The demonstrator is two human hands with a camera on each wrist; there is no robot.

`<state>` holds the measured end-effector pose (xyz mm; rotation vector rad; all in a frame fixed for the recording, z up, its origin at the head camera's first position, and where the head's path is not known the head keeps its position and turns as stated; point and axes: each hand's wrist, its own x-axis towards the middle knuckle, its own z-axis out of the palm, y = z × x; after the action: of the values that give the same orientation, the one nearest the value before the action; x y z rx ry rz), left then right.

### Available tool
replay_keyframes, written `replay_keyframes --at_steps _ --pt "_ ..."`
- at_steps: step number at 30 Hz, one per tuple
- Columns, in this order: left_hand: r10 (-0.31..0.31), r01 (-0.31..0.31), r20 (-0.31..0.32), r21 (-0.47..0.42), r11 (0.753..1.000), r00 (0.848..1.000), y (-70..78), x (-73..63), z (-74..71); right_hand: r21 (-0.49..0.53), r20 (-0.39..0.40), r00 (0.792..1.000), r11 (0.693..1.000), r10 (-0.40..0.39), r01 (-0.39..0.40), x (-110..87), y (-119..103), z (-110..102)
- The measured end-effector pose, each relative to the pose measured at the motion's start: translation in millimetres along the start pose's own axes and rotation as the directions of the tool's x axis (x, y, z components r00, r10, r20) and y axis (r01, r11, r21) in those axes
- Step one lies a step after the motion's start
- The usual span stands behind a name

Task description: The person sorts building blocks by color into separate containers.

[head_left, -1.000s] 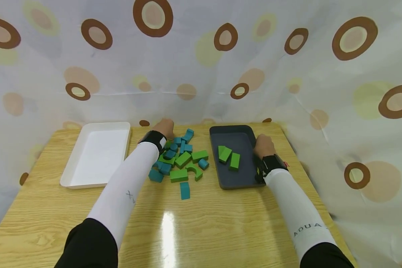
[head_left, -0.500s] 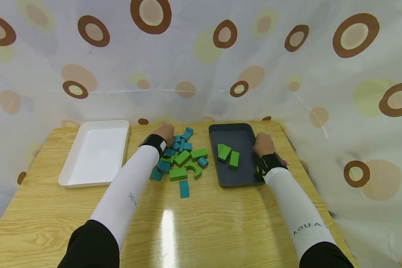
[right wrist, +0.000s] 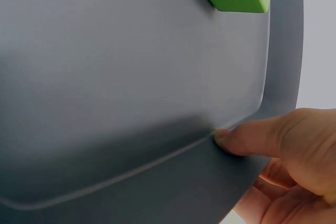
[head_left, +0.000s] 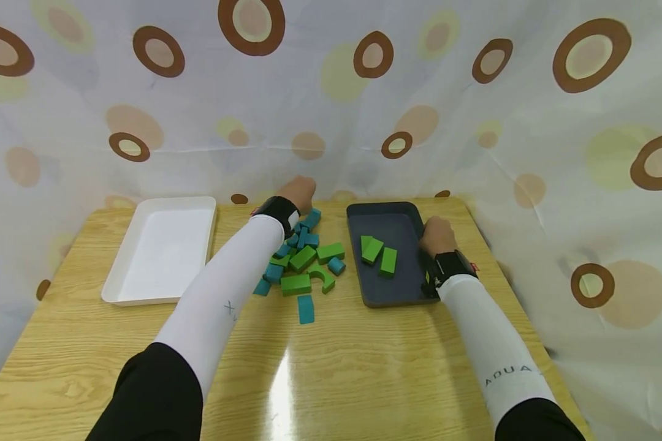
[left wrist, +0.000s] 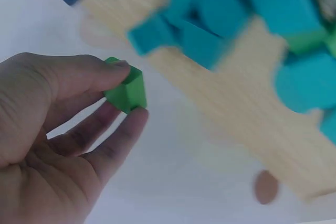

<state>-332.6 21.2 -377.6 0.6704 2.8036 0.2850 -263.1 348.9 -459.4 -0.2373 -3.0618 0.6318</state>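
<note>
Green block point(left wrist: 128, 92) in left hand point(head_left: 300, 192), now rightward

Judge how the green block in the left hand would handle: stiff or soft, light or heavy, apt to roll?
The green block is probably stiff: its edges look crisp, with no visible dent where the left hand pinches it. It seems light, being small beside that hand. Its flat faces suggest sliding rather than rolling.

Bright, even illumination in the head view, white glare streak on glossy yellow wood-grain tabletop point(head_left: 375, 367), teal geometric blocks point(left wrist: 286, 3) out of focus in the left wrist view, soft shadow inside dark grey rectangular tray point(right wrist: 115, 66) in the right.
</note>
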Motion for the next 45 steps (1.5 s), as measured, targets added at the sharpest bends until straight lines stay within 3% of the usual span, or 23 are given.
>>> replay_keyframes --at_steps 6,11,17,19,24,31,38,45 --pt "0.111 -0.112 0.005 0.032 0.993 0.994 39.7 18.2 11.0 0.014 0.014 1.0 1.0 -0.007 0.006 -2.8 -0.9 2.5" --pt "0.14 -0.141 0.024 0.068 0.988 0.99 67.2 25.5 23.7 -0.002 0.016 1.0 1.0 -0.006 0.006 -0.1 -5.5 4.5" --pt "0.225 -0.23 0.048 0.152 0.961 0.973 83.8 24.0 40.8 0.003 0.031 0.999 1.0 -0.026 0.026 2.8 -9.5 9.4" --pt "0.248 -0.256 0.077 0.118 0.96 0.966 86.6 21.1 45.2 -0.001 0.037 0.999 0.999 -0.032 0.032 3.5 -10.4 10.3" --pt "0.225 -0.232 0.12 0.043 0.972 0.967 91.2 13.0 51.9 -0.006 0.026 0.998 0.998 -0.055 0.055 6.2 -12.1 8.9" --pt "0.224 -0.239 0.171 0.075 0.968 0.959 90.0 28.7 59.8 -0.002 0.026 0.998 0.999 -0.052 0.052 6.3 -12.2 3.2" --pt "0.286 -0.297 0.175 0.042 0.954 0.942 73.3 39.0 39.7 -0.005 0.018 0.998 0.999 -0.052 0.052 5.6 -7.8 0.9" --pt "0.248 -0.263 0.156 0.084 0.961 0.956 52.2 33.4 16.5 0.007 0.01 0.999 0.999 -0.033 0.032 1.3 3.9 -3.8"
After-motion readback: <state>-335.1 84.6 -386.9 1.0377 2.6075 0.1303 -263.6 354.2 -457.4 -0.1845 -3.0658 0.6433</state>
